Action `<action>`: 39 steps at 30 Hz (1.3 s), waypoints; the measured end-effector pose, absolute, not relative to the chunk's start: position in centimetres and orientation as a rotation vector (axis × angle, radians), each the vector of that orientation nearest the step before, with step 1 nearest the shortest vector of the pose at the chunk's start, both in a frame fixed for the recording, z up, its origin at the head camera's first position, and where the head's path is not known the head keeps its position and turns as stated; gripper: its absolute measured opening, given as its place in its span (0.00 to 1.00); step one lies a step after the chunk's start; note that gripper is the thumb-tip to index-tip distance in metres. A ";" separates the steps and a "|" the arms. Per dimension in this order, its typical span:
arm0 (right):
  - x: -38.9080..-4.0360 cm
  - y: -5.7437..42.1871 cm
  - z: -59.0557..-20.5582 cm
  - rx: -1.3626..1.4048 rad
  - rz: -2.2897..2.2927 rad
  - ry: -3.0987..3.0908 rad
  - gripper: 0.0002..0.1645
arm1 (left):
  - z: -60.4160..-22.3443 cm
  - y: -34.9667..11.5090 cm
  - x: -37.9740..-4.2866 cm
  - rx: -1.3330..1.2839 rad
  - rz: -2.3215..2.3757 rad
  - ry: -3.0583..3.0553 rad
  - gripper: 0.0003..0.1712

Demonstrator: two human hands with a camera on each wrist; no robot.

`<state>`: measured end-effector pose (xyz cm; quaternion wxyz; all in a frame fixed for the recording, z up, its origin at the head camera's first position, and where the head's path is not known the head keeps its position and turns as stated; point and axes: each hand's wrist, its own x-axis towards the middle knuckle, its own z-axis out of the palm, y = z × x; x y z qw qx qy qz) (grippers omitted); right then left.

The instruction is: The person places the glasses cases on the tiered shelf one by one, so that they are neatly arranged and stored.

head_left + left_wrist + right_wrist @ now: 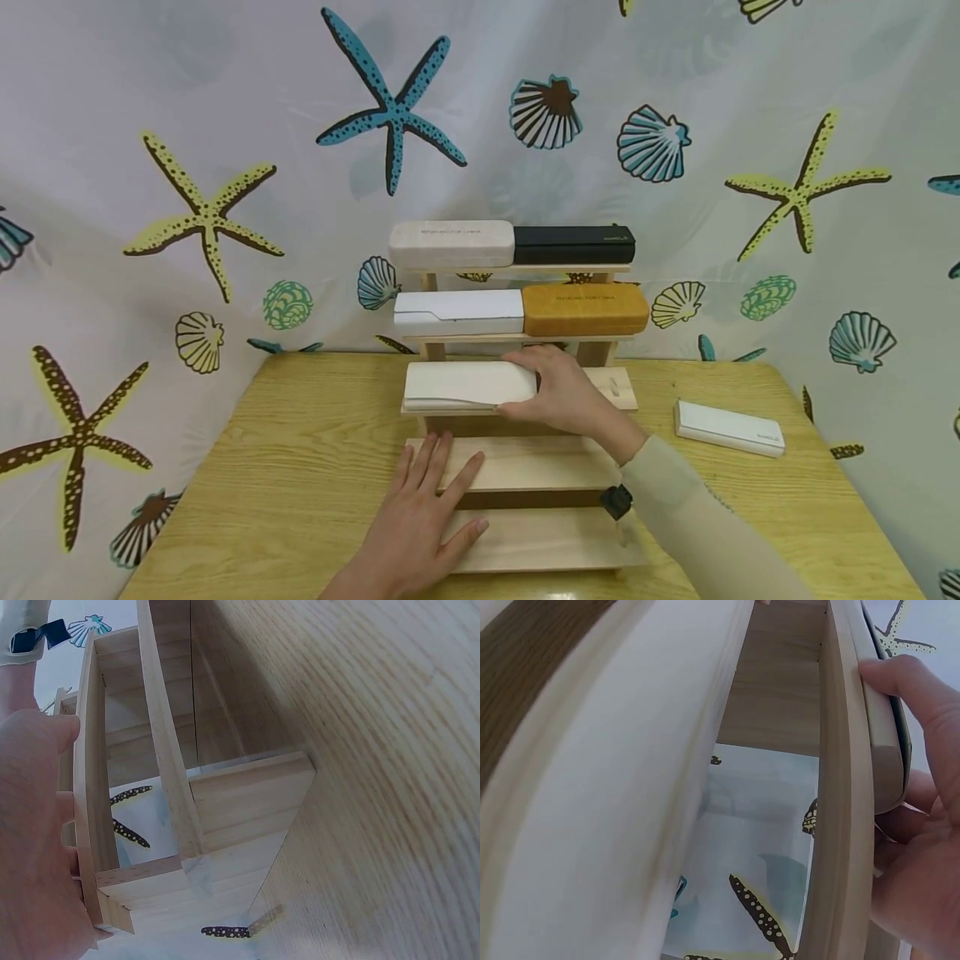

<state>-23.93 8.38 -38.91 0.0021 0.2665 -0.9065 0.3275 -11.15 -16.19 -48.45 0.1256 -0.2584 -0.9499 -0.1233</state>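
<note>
On the middle tier of a wooden stepped rack (pixel 517 542) lies a white glasses case (pixel 468 383). My right hand (pixel 558 392) grips this case by its right end, thumb on the near side and fingers curled behind. The right wrist view shows the thumb pressed on the edge of the case (pixel 885 742). My left hand (pixel 420 508) rests with spread fingers on the left part of the rack's lower tiers. In the left wrist view, the left hand (pixel 37 832) lies along the tier edges, its fingertips partly hidden behind the wood.
Higher tiers carry a cream case (pixel 452 244), a black case (pixel 574 245), a white case with a flap (pixel 459 312) and an orange-brown case (pixel 585 309). Another white case (pixel 729 428) lies on the wooden table (pixel 315 450), right of the rack. A patterned curtain (pixel 480 167) hangs behind.
</note>
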 end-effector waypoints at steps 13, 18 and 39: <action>-23.1 7.7 -38.9 0.822 0.944 -2.833 0.44 | -48.6 -16.7 -10.9 -0.772 -0.353 -2.750 0.42; -22.8 7.7 -39.0 0.824 0.920 -2.824 0.45 | -48.7 -16.8 -10.9 -0.768 -0.367 -2.774 0.43; -23.2 13.7 -39.1 0.723 1.147 -2.666 0.30 | -48.7 -15.1 -11.9 -0.715 -0.334 -2.752 0.42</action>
